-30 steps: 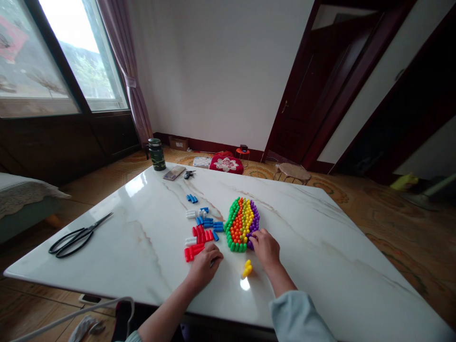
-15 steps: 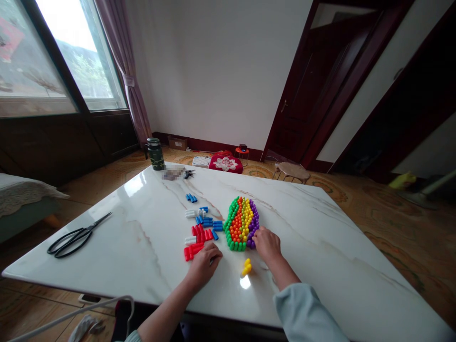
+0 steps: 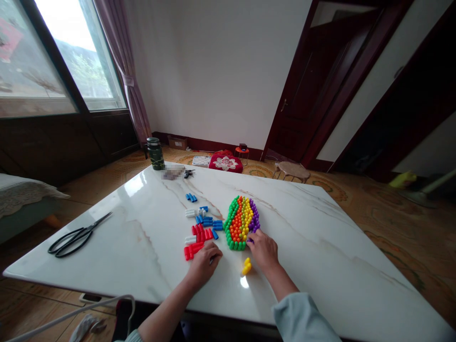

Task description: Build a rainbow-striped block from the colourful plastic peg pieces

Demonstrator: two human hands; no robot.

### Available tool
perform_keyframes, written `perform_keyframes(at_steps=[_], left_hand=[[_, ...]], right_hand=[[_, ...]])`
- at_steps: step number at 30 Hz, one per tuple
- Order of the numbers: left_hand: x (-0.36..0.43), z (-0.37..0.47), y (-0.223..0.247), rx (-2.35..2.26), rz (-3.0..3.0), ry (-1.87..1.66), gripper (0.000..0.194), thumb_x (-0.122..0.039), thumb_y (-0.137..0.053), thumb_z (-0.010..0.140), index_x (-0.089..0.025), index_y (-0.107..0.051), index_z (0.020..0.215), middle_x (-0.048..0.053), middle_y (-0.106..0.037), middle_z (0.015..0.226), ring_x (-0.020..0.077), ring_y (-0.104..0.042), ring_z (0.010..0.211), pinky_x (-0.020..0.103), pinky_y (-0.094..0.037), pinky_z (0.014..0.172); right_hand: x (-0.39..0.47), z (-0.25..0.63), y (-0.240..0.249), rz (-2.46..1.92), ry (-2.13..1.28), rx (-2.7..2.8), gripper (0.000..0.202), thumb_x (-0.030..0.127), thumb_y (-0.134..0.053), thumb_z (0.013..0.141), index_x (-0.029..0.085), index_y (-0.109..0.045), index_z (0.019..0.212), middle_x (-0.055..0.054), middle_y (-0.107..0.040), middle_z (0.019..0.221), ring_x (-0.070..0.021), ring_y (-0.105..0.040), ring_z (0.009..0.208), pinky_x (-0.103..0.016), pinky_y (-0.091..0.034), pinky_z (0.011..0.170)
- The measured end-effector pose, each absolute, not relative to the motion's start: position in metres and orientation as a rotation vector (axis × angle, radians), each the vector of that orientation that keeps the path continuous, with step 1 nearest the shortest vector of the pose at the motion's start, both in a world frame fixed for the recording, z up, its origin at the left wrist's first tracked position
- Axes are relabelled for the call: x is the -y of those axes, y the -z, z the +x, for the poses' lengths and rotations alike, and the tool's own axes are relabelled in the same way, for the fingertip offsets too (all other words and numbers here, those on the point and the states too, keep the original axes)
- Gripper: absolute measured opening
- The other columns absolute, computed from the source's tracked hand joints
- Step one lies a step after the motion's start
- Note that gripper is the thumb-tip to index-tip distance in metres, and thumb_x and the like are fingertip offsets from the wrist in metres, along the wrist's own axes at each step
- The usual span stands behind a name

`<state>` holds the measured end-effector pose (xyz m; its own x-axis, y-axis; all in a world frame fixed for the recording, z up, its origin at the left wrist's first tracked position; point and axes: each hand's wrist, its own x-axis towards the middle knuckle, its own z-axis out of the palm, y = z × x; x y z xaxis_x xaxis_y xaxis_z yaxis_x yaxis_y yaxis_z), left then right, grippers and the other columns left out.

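Note:
A cluster of small glossy capsule-shaped pieces (image 3: 239, 223) stands upright on the table, in bands of green, orange, yellow and purple. At its near right corner, my right hand (image 3: 264, 249) has its fingertips pinched at a purple piece (image 3: 250, 240), mostly hidden by them. My left hand (image 3: 204, 262) rests on the table with curled fingers, beside red pieces (image 3: 192, 251); whatever is inside it is hidden. Several yellow pieces (image 3: 246, 267) stand together between my hands. Blue pieces (image 3: 208, 222) and white pieces (image 3: 190, 213) lie left of the cluster.
Long black-handled scissors (image 3: 80, 235) lie on the left of the white marble-patterned table (image 3: 320, 247). At the far left corner stand a dark green flask (image 3: 155, 154), a blurred-out item and a small black tool (image 3: 189, 174). A stool (image 3: 292, 171) is beyond the table.
My right hand has shifted slightly left and down along the purple edge, to the cluster's near corner. My left hand stays in place.

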<state>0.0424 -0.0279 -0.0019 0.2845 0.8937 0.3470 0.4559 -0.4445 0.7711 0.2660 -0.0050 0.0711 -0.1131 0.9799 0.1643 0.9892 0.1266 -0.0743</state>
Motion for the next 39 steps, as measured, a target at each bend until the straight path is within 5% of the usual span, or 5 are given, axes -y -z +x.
perform_keyframes(at_steps=[13,18,23,30,39], left_hand=[[0.027,0.042,0.003,-1.206,2.003,-1.079,0.018,-0.019,-0.051,0.087,-0.019,-0.068,0.082,0.006,-0.064,0.086,0.0158,-0.062,0.079,0.025,-0.05,0.072],[0.028,0.043,0.001,-1.198,1.996,-1.087,0.018,-0.019,-0.051,0.087,-0.019,-0.068,0.081,0.006,-0.064,0.086,0.0156,-0.062,0.078,0.025,-0.05,0.07],[0.028,0.042,0.002,-1.199,1.997,-1.084,0.018,-0.022,-0.05,0.088,-0.019,-0.068,0.082,0.006,-0.063,0.086,0.0159,-0.061,0.078,0.025,-0.05,0.07],[0.028,0.042,0.004,-1.198,1.988,-1.075,0.018,-0.021,-0.05,0.088,-0.019,-0.067,0.083,0.007,-0.063,0.087,0.0166,-0.061,0.08,0.027,-0.05,0.072],[0.027,0.041,0.005,-1.219,1.995,-1.066,0.017,-0.02,-0.051,0.088,-0.019,-0.067,0.082,0.006,-0.063,0.087,0.0158,-0.061,0.078,0.025,-0.048,0.069]], right_hand=[[0.014,0.284,-0.073,-2.027,0.072,2.208,0.017,0.022,-0.064,0.082,0.025,-0.069,0.098,-0.002,-0.066,0.095,-0.016,-0.064,0.085,-0.024,-0.042,0.069],[0.043,0.278,-0.074,-1.85,-0.218,2.166,0.019,0.025,-0.06,0.082,0.028,-0.067,0.099,0.002,-0.064,0.097,-0.0141,-0.064,0.079,-0.023,-0.044,0.065],[0.072,0.268,-0.061,-1.745,-0.352,2.226,0.04,0.019,-0.064,0.074,0.031,-0.062,0.112,0.0,-0.059,0.113,-0.0156,-0.065,0.08,-0.024,-0.048,0.069],[0.063,0.271,-0.046,-1.617,-0.286,2.173,0.034,0.001,-0.044,0.079,0.024,-0.065,0.095,-0.003,-0.061,0.097,-0.0164,-0.061,0.09,-0.026,-0.048,0.081],[0.03,0.287,-0.044,-1.557,-0.018,2.297,0.028,0.002,-0.05,0.083,0.023,-0.068,0.088,-0.004,-0.063,0.095,-0.0179,-0.057,0.092,-0.029,-0.047,0.083]])
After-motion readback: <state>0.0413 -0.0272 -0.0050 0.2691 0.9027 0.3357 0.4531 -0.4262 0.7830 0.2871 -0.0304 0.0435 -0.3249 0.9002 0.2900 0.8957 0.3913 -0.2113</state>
